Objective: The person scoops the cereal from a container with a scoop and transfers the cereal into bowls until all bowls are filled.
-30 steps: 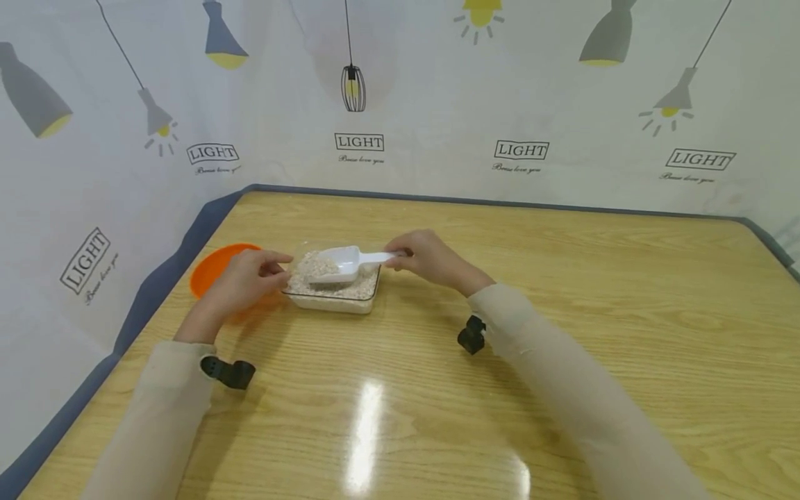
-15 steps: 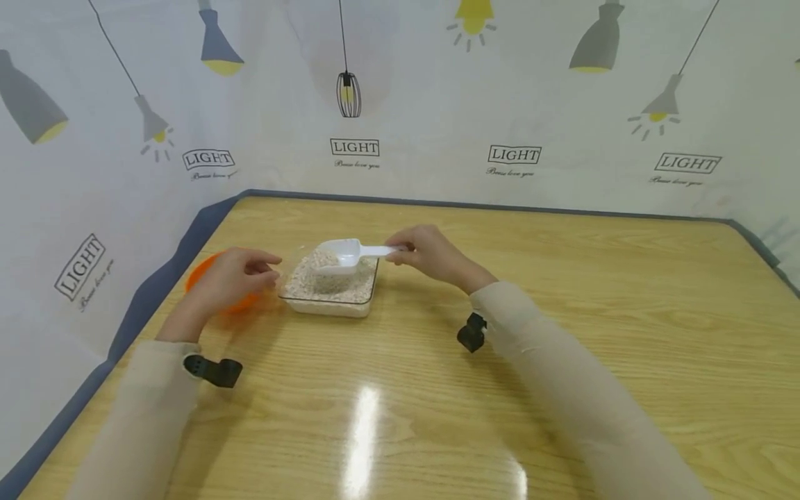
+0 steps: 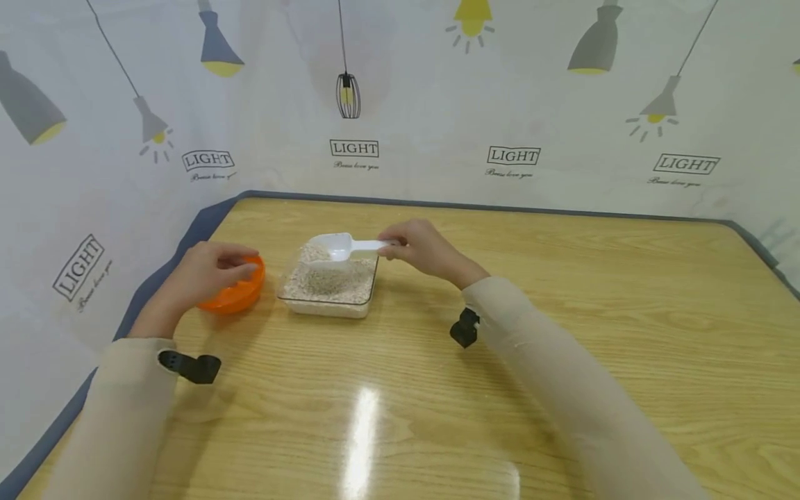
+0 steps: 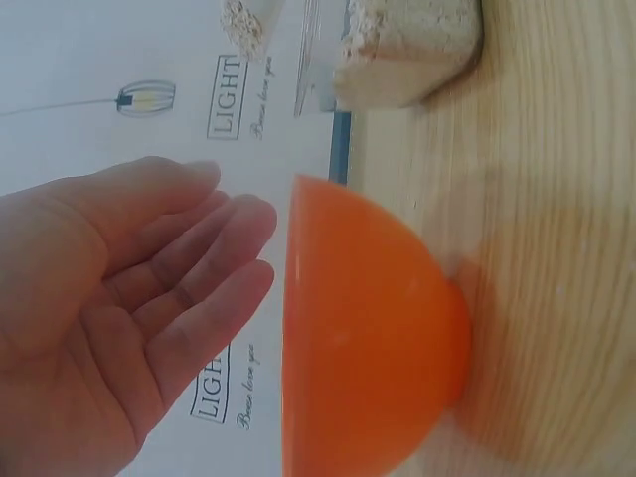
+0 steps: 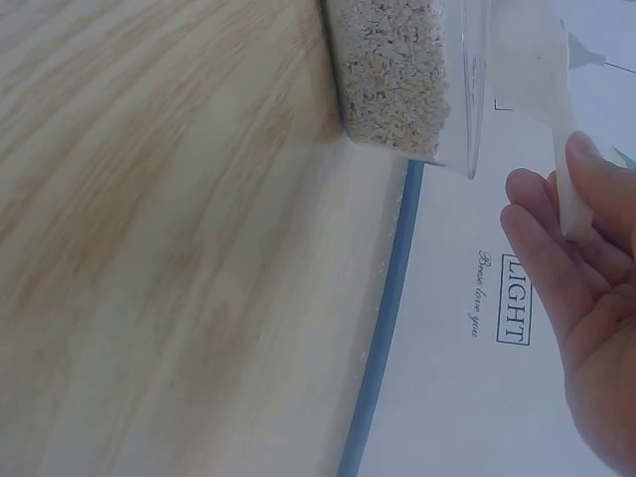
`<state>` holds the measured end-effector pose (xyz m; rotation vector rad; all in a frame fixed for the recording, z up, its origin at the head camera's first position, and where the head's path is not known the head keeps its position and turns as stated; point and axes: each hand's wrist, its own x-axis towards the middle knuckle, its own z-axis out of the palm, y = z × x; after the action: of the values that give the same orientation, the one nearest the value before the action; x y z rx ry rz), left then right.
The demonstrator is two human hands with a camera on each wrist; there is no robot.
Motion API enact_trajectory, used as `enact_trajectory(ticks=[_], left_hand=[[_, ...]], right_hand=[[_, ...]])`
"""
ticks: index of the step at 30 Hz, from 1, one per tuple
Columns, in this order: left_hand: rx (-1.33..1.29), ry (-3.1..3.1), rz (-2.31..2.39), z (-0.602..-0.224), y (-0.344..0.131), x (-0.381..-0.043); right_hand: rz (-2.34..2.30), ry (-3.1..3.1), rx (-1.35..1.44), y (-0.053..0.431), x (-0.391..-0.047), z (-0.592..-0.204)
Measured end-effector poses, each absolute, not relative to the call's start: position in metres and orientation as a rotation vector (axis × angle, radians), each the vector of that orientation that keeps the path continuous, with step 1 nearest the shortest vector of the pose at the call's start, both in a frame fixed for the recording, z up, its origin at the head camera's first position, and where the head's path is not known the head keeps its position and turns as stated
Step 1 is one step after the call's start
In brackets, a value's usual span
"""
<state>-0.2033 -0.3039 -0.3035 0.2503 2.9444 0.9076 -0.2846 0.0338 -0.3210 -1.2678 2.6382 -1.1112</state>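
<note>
My right hand (image 3: 420, 248) pinches the handle of a white scoop (image 3: 340, 248), loaded with pale flakes that look like oats. The scoop is raised over a clear rectangular container (image 3: 325, 308) filled with the same flakes (image 3: 340, 281). In the right wrist view, thumb and fingers close on the handle end (image 5: 570, 204). To the left, my left hand (image 3: 203, 274) hovers above an orange bowl (image 3: 240, 298), its fingers loosely bent and holding nothing. The left wrist view shows the fingertips just above the bowl's rim (image 4: 291, 298); the bowl's inside is mostly hidden.
Everything stands on a wood-grain table (image 3: 437, 389) toward its far left. A white backdrop (image 3: 431, 104) printed with lamps rises behind the table and along its left side. Dark blue edging (image 3: 500, 210) runs along the table's back.
The loaded scoop has risen out of the flakes and shifted slightly left, leaving a hollow in them. My left hand has moved left, from beside the container to over the orange bowl.
</note>
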Motion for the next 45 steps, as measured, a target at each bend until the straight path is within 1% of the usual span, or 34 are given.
enact_trajectory(ticks=[20, 28, 38, 45], left_hand=[[0.07, 2.983, 0.857, -0.305, -0.361, -0.195], [-0.043, 3.008, 0.841, -0.308, -0.371, -0.19], [-0.035, 2.94, 0.794, -0.32, -0.381, -0.191], [-0.018, 2.918, 0.892, -0.327, -0.383, -0.192]], right_hand=[[-1.13, 2.558, -1.258, 0.008, -0.287, -0.306], [-1.133, 2.504, -1.256, -0.011, -0.288, -0.304], [-1.106, 2.484, -1.273, -0.031, -0.289, -0.308], [-1.056, 2.496, -1.297, -0.044, -0.29, -0.311]])
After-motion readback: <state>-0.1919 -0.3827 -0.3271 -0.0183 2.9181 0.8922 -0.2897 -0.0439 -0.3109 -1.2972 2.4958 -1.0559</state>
